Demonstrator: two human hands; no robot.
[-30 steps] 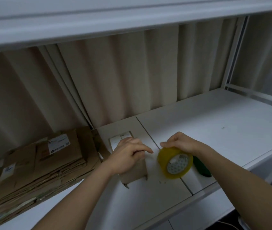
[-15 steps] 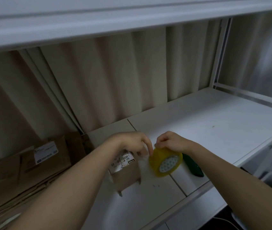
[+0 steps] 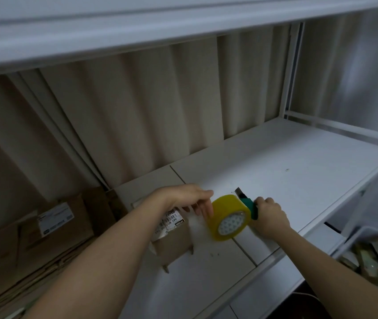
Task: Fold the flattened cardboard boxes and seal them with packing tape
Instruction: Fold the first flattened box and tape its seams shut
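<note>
We see the left hand (image 3: 190, 201) pinching a stretched tape strip beside the light, stiff yellow tape roll (image 3: 229, 218), right hand (image 3: 269, 216) wrapped around the green knife (image 3: 250, 207) handle, ready to slice.

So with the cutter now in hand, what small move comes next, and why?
Probably bring the green cutter, gripped by the right hand, to the tape stretched between the yellow tape roll and the small box; the left hand holds that strip.
</note>
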